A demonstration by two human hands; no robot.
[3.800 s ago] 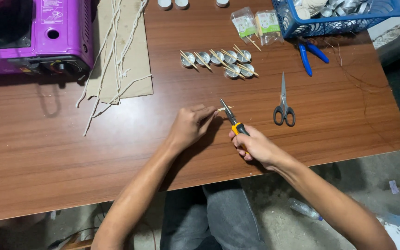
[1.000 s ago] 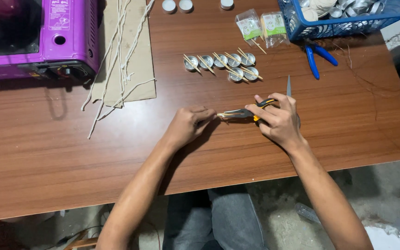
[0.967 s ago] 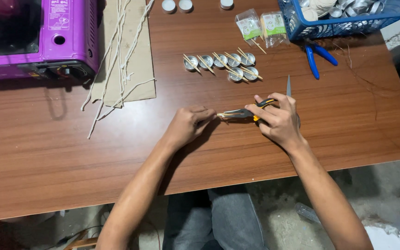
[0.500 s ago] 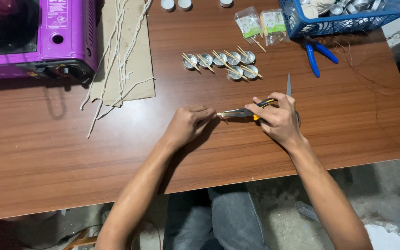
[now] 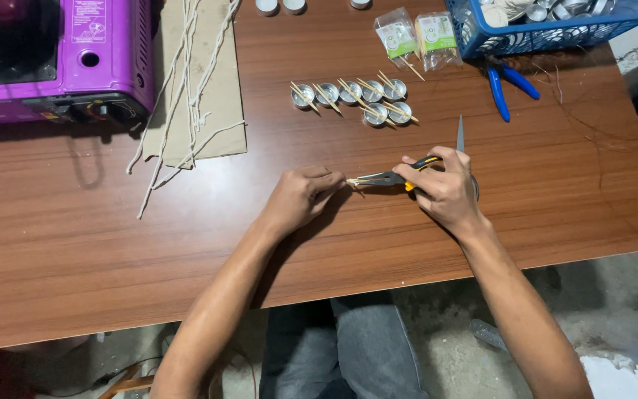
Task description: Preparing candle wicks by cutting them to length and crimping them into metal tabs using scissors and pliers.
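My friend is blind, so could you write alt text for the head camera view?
A person's right hand holds yellow-and-black-handled pliers, pinching a small pale piece held by the left hand above a brown wooden table. Beyond lie small round metal cups with thin sticks, a purple portable stove and a blue plastic basket.

Right hand (image 5: 444,188) grips pliers (image 5: 385,177); left hand (image 5: 300,199) pinches wick (image 5: 350,181).

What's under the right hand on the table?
Under the right hand lie scissors: the blade tip pokes out above the fingers and a handle edge shows beside the hand. The rest is covered. The hand grips pliers.
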